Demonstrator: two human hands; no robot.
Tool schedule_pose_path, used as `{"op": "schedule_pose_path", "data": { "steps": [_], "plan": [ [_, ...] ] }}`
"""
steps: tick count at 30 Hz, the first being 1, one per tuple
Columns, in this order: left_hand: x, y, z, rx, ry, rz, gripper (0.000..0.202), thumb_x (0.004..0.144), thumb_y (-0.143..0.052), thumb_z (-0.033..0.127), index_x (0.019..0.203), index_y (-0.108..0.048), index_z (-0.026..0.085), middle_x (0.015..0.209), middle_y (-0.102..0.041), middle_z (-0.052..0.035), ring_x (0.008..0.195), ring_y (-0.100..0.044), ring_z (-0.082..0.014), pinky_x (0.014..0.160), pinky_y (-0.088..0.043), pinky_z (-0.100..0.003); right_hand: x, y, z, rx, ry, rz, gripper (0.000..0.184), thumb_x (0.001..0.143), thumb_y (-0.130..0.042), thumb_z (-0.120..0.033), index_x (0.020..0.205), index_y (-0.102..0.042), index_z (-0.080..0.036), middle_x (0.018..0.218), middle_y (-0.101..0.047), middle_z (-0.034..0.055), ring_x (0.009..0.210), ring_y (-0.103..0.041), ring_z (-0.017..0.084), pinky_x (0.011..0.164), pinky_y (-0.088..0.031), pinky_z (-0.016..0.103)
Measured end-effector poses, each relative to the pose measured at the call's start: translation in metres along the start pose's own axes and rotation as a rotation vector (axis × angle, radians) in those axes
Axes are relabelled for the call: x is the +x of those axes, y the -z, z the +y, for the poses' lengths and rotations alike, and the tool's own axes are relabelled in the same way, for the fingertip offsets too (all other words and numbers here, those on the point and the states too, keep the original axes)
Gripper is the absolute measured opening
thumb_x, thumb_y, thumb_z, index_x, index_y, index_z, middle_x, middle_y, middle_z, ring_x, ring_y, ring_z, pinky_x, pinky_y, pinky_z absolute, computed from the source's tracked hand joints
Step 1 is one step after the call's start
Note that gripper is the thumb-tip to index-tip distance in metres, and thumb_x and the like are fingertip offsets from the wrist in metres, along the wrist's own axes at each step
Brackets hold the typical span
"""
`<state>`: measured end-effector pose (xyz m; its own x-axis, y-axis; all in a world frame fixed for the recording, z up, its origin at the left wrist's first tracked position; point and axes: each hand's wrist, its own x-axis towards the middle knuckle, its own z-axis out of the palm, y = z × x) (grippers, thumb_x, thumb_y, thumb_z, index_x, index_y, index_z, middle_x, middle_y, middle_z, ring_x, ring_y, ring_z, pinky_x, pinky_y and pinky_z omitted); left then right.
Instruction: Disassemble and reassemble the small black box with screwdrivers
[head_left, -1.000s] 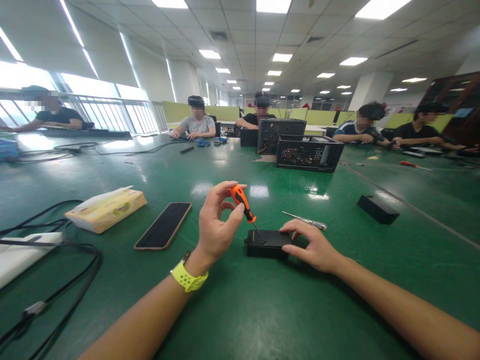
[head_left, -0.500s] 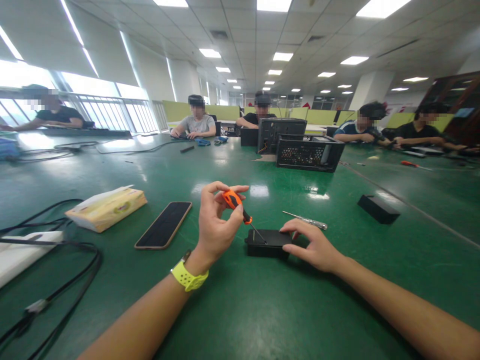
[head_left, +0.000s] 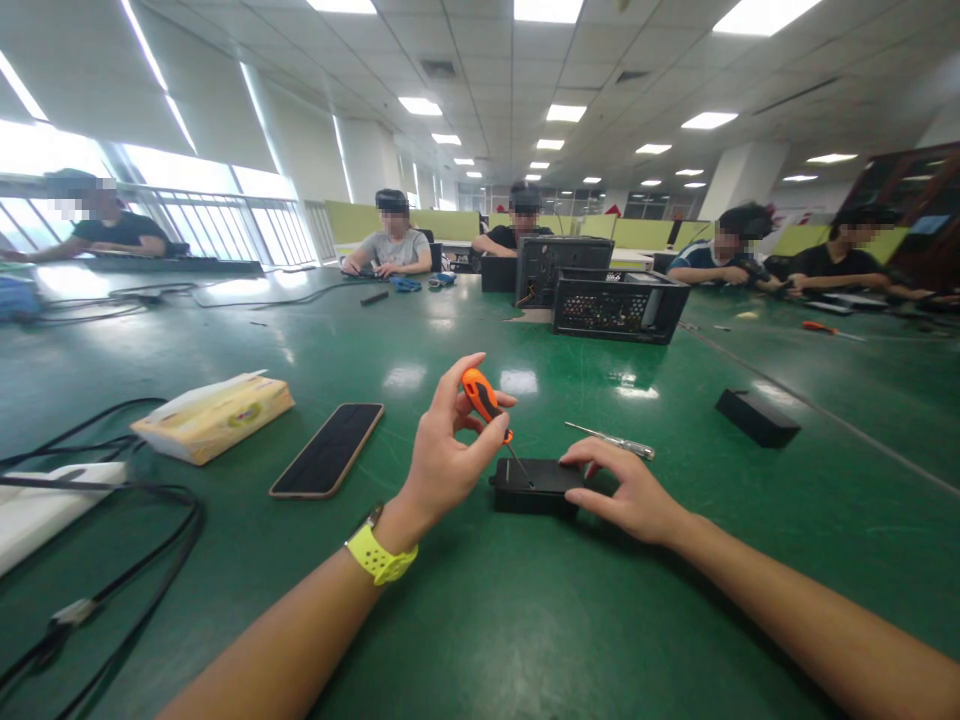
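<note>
My left hand [head_left: 457, 450] is closed around the orange and black handle of a screwdriver [head_left: 484, 397]. The tool leans, its thin shaft running down to the top of a small black box [head_left: 525, 497], with the tip touching near the box's front edge. Over the box's right end, my right hand [head_left: 626, 490] grips it between thumb and fingers against the green table. Just behind that hand lies a second, clear-handled screwdriver [head_left: 611, 440]. Whether a screw sits under the tip is too small to tell.
Left of my hands lie a phone [head_left: 330, 450], a tissue pack [head_left: 214, 415], a white power strip [head_left: 56, 510] and black cables. Another black box [head_left: 757, 418] rests to the right. Computer cases [head_left: 619, 305] stand farther back, with several people seated around the table.
The screwdriver's handle has swung up and to the right, now more upright, with my left hand shifting along. Its tip stays at the same spot; my right hand and the box are still.
</note>
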<state>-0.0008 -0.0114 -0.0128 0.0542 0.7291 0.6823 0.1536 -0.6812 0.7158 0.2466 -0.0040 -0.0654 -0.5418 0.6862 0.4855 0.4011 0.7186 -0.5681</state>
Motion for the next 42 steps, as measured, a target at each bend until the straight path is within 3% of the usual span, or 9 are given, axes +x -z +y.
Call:
{"op": "schedule_pose_path", "data": {
  "steps": [6,13,21,26,31,34,38,40,42],
  "plan": [
    [0.004,0.004,-0.003,0.149,-0.061,0.095,0.062,0.075,-0.071,0.024,0.132,-0.049,0.024,0.1,-0.059,-0.0031,0.075,-0.058,-0.0115,0.057,-0.049,-0.019,0.001,0.0,-0.001,-0.006,0.003,-0.004,0.029,0.085,-0.065,-0.034,0.11,-0.06,-0.021,0.105,-0.064,0.008,0.092,-0.06,0.022,0.075,-0.05,0.034],
    [0.002,0.002,-0.003,-0.006,-0.061,0.027,0.065,0.08,-0.063,0.016,0.139,-0.036,0.024,0.101,-0.066,-0.0051,0.091,-0.065,-0.0157,0.071,-0.055,-0.025,0.001,0.0,-0.001,-0.005,0.002,0.001,0.028,0.084,-0.066,-0.033,0.109,-0.06,-0.02,0.104,-0.064,0.0076,0.092,-0.06,0.021,0.075,-0.05,0.032],
    [0.0,0.003,-0.002,-0.13,-0.021,-0.009,0.047,0.083,-0.058,0.016,0.125,-0.038,0.021,0.105,-0.067,-0.008,0.083,-0.068,-0.0163,0.076,-0.058,-0.034,0.001,0.0,0.0,-0.002,0.006,0.001,0.028,0.085,-0.065,-0.033,0.109,-0.06,-0.02,0.104,-0.064,0.0081,0.091,-0.06,0.021,0.074,-0.05,0.033],
    [0.001,0.003,-0.001,-0.109,-0.015,0.036,0.041,0.081,-0.064,0.02,0.115,-0.04,0.021,0.097,-0.069,-0.0056,0.078,-0.067,-0.0152,0.072,-0.058,-0.031,0.002,0.0,-0.001,-0.006,0.006,0.0,0.028,0.085,-0.065,-0.034,0.109,-0.06,-0.021,0.105,-0.064,0.0082,0.092,-0.06,0.022,0.075,-0.05,0.034],
    [0.0,0.001,-0.001,-0.207,-0.061,0.004,0.029,0.089,-0.048,0.02,0.117,-0.042,0.021,0.101,-0.067,-0.0068,0.082,-0.066,-0.0155,0.071,-0.057,-0.032,0.001,-0.001,0.0,-0.003,0.009,-0.004,0.029,0.085,-0.065,-0.035,0.11,-0.06,-0.021,0.104,-0.064,0.0082,0.091,-0.061,0.021,0.074,-0.051,0.034],
    [0.001,0.0,0.002,-0.273,-0.171,0.127,0.03,0.085,-0.046,0.014,0.114,-0.047,0.022,0.092,-0.062,-0.0018,0.077,-0.064,-0.0147,0.067,-0.056,-0.031,0.001,0.0,0.0,-0.008,0.005,-0.003,0.029,0.085,-0.065,-0.035,0.11,-0.06,-0.021,0.104,-0.064,0.0081,0.091,-0.061,0.021,0.075,-0.051,0.034],
    [0.009,0.009,0.003,-0.22,-0.293,0.347,0.022,0.077,-0.049,0.007,0.092,-0.055,0.022,0.08,-0.054,0.0022,0.06,-0.055,-0.0094,0.054,-0.047,-0.024,0.001,0.001,0.0,-0.011,0.007,-0.001,0.029,0.084,-0.066,-0.034,0.109,-0.06,-0.021,0.105,-0.064,0.0079,0.092,-0.061,0.021,0.076,-0.051,0.034],
    [0.011,0.014,0.0,0.018,-0.275,0.193,0.013,0.076,-0.053,0.007,0.079,-0.057,0.019,0.074,-0.054,0.0021,0.058,-0.052,-0.0087,0.054,-0.043,-0.023,0.001,0.001,0.0,-0.008,0.011,0.0,0.029,0.084,-0.066,-0.034,0.109,-0.06,-0.021,0.105,-0.064,0.0079,0.092,-0.061,0.021,0.076,-0.051,0.034],
    [0.009,0.016,-0.004,0.271,-0.261,-0.096,0.007,0.078,-0.056,0.012,0.074,-0.059,0.018,0.068,-0.057,0.0014,0.06,-0.053,-0.0102,0.057,-0.043,-0.024,0.001,0.0,-0.001,-0.011,0.008,0.001,0.029,0.084,-0.066,-0.034,0.11,-0.06,-0.021,0.104,-0.065,0.0079,0.091,-0.061,0.021,0.075,-0.051,0.034]
  ]
}}
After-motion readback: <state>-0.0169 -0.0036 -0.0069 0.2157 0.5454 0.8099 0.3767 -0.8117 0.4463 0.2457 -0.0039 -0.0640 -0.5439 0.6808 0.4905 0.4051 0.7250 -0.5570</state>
